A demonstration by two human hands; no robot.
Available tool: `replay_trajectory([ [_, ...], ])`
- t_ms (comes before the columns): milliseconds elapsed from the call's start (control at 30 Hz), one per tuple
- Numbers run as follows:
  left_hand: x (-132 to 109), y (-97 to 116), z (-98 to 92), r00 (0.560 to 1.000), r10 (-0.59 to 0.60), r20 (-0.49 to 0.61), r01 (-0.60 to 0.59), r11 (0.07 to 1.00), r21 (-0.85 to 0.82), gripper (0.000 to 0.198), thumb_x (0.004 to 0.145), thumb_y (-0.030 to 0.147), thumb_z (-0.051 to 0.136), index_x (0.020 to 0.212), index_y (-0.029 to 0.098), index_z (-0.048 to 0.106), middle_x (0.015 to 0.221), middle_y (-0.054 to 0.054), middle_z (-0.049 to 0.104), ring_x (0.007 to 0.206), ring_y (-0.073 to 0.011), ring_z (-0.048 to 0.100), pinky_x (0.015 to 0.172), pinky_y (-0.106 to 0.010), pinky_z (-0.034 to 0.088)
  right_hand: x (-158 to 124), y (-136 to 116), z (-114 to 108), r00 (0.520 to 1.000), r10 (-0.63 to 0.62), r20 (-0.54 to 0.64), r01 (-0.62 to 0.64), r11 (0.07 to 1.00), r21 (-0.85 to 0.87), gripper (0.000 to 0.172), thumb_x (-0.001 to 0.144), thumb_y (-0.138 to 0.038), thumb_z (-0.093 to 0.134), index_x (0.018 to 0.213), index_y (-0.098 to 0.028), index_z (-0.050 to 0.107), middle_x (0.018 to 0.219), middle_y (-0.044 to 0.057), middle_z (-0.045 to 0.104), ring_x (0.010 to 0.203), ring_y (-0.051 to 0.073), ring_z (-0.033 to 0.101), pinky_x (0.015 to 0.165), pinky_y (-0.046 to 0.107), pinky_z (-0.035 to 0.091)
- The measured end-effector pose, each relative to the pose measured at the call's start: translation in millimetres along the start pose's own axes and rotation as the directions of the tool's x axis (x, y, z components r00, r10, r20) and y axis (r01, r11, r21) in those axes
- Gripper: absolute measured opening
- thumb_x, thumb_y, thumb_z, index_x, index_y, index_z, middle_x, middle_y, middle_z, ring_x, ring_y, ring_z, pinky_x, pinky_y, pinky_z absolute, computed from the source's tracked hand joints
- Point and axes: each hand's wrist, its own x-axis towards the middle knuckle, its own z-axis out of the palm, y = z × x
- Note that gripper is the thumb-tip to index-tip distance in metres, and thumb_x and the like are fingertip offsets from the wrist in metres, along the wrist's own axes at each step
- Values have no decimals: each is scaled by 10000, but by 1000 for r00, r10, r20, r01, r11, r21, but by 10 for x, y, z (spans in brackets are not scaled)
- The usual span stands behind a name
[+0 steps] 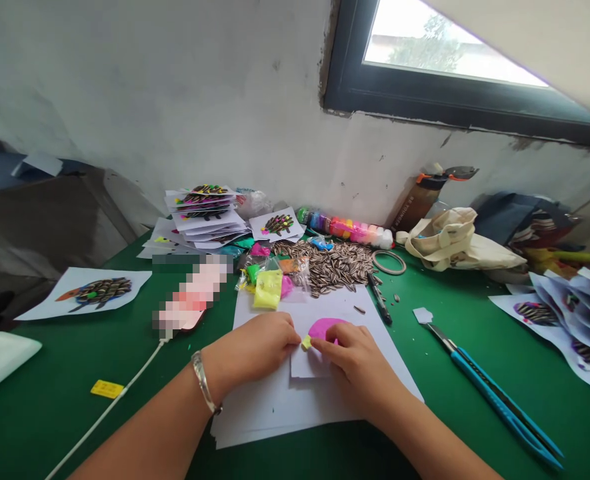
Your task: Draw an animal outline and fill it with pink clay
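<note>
A small yellow-green clay piece (pixel 305 342), pinched between the fingertips of the left hand (pixel 249 353) and the right hand (pixel 355 365), both grips closed on it, lies against a pink clay shape (pixel 323 329) on a white card (pixel 305 365). Beneath is a stack of white paper (pixel 255 420) on the green bench (pixel 75 373); striped sunflower seeds (pixel 325 267) lie beyond, a blue utility knife (pixel 499 405) to the right

Daylight is admitted through the window (pixel 455 47), its pane overexposed nearly to white. Soft, even light is cast on the tabletop (pixel 139 440), with faint shadows. The left hand (pixel 247 350) and right hand (pixel 355 367) are sharply rendered. Wide-angle bending is seen at the edges.
</note>
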Motion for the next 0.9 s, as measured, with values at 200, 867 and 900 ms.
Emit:
replay_trajectory([
  [200, -3, 2, 2, 1000, 2, 2, -2, 1000, 7, 265, 893, 144, 471, 750, 163, 694, 874, -51, 637, 784, -153, 581, 735, -249, 440, 23, -71, -27, 998, 11, 66, -8, 999, -49, 207, 875, -112, 587, 991, -242, 700, 880, 51, 614, 834, 191, 523, 724, 322, 310],
  [867, -2, -8, 22, 1000, 10, -9, -9, 1000, 3, 257, 890, 137, 471, 759, 172, 690, 878, -49, 639, 782, -153, 580, 730, -249, 432, 19, -43, -21, 996, 43, 81, -49, 996, 78, 223, 895, -117, 553, 980, -246, 713, 902, 52, 617, 838, 189, 536, 748, 325, 361],
  [900, 0, -12, 23, 1000, 9, -10, -9, 1000, -1, 259, 893, 141, 470, 763, 174, 692, 879, -48, 639, 783, -154, 579, 728, -249, 433, 12, -25, -10, 997, 49, 54, -55, 993, 108, 248, 888, -102, 546, 1000, -249, 712, 915, 54, 616, 842, 190, 536, 751, 324, 368],
])
